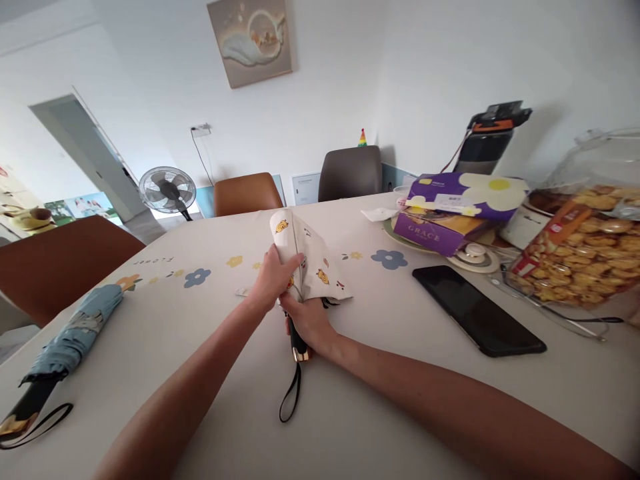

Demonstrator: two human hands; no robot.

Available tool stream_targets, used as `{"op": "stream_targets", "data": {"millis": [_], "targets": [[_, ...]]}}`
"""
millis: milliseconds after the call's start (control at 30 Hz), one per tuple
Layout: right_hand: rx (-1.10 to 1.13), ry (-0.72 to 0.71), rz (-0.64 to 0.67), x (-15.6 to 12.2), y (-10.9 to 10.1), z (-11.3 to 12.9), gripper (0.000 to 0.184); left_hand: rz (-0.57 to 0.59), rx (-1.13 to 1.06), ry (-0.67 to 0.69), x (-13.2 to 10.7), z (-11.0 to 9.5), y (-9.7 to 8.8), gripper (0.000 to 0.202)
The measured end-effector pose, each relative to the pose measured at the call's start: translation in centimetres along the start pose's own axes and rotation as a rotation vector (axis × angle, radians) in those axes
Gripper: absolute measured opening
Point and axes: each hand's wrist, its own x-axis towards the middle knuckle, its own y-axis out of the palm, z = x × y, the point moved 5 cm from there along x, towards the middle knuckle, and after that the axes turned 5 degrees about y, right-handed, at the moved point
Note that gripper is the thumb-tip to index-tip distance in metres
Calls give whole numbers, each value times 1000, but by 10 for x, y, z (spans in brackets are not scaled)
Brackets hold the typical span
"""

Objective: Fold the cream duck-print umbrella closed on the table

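A cream folding umbrella with small yellow and red prints lies at the middle of the table, its black handle and wrist loop towards me. My left hand is closed around the folded canopy, thumb across the fabric. Just below it, my right hand grips the umbrella where the canopy meets the handle; its fingers are partly hidden behind the handle. On the right, part of the canopy flares loose. A second umbrella, blue and folded, rests at the left with a black handle and gold end.
A black phone lies to the right. Behind it are a purple tissue pack, a purple box, a bag of cookies and a dark bottle. Chairs and a fan stand beyond the table.
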Motion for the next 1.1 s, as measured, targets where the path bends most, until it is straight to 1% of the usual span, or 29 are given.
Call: {"op": "stream_targets", "data": {"millis": [100,200,267,367,467,533,567,700,767,833,933,1000,1100], "targets": [[-52,34,10,-1,1,-1,9,95,-126,-68,3,8,2,33],[-82,55,30,-3,2,-2,12,204,-363,-169,5,15,3,33],[-87,51,50,-3,2,-2,14,232,-500,-244,4,20,5,34],[-88,39,65,-5,2,-1,13,263,-680,-362,2,29,12,37],[-55,49,108,-5,2,3,14,305,-779,-435,4,34,16,36],[40,39,165,-3,4,7,21,288,-801,-435,11,34,9,35],[98,36,172,-1,4,9,26,264,-808,-427,15,34,4,34],[241,70,126,9,-1,5,41,155,-830,-384,31,31,-23,33],[297,69,189,10,1,3,42,146,-836,-379,32,28,-29,35],[366,29,298,8,6,5,39,187,-839,-402,28,26,-28,37],[443,4,436,3,12,8,35,265,-816,-442,20,29,-16,37],[470,44,476,0,14,7,39,300,-760,-489,15,37,-5,38],[499,123,474,-3,15,4,46,338,-637,-588,8,54,8,43]]}}
